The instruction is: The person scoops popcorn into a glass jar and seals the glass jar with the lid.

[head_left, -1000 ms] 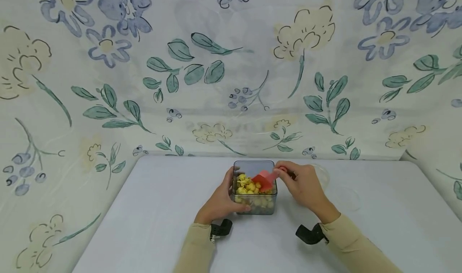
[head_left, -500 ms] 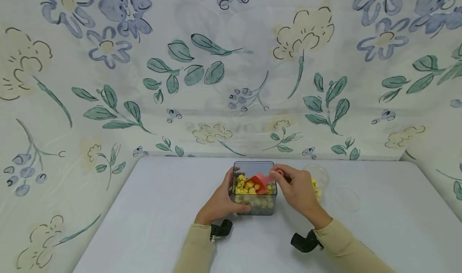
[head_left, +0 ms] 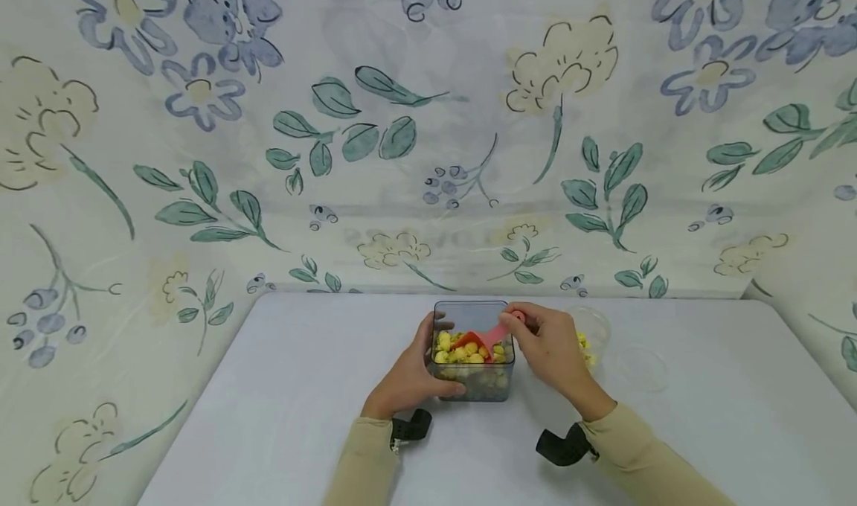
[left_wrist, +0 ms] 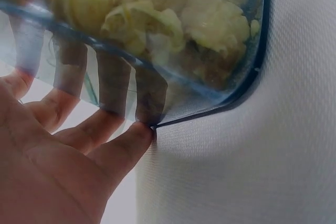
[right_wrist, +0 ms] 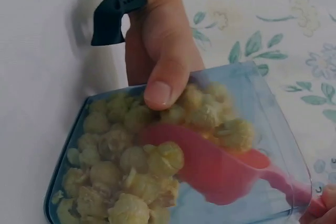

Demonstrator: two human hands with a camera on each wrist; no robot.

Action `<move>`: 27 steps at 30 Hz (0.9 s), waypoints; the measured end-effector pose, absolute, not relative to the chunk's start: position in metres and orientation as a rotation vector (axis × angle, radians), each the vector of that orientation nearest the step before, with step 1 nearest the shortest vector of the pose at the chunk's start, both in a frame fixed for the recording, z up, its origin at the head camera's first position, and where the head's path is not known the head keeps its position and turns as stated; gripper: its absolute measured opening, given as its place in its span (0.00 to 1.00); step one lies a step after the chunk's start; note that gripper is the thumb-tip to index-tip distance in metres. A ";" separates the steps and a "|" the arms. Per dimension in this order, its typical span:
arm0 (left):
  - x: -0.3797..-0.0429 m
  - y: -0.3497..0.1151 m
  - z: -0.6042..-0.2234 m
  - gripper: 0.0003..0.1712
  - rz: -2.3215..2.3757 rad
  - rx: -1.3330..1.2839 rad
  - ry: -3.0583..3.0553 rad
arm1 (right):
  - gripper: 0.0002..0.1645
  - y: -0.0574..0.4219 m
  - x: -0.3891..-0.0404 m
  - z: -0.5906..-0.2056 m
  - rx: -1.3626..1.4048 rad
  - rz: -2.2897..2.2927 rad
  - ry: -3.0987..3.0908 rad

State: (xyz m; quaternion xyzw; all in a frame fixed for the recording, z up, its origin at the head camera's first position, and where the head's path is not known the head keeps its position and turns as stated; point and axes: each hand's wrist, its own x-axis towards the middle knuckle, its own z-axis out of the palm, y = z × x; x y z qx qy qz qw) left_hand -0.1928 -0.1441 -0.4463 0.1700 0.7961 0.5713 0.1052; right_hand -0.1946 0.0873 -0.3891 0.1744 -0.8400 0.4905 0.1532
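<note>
2 hands: L hand grips clear box on tbl, R hand pinches pink scoop dipped in box's popcorn. R hand part-blocks round tub w/ more popcorn; clear disc beside tub.

On the worktop, a box holds popcorn and a scoop; rightward, a tub, then a disc.

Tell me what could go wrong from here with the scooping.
Popcorn could roll off the pink scoop if it is lifted from the container, since loose pieces crowd its mouth. The right hand holds the scoop by the handle end, so a loaded scoop might twist. In the head view, that hand partly hides the clear bowl, so a swing rightward could bump it.
</note>
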 end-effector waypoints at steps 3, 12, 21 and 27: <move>-0.196 -0.145 -0.456 0.66 1.671 0.486 2.373 | 0.09 0.086 -0.194 -0.389 0.431 1.442 -2.456; -0.197 -0.146 -0.460 0.66 1.681 0.481 2.377 | 0.14 0.077 -0.195 -0.389 0.090 1.540 -2.487; -0.193 -0.144 -0.447 0.64 1.684 0.500 2.343 | 0.16 0.075 -0.196 -0.393 -0.058 1.593 -2.416; -0.187 -0.142 -0.431 0.62 1.676 0.521 2.332 | 0.14 0.074 -0.193 -0.387 0.035 1.621 -2.459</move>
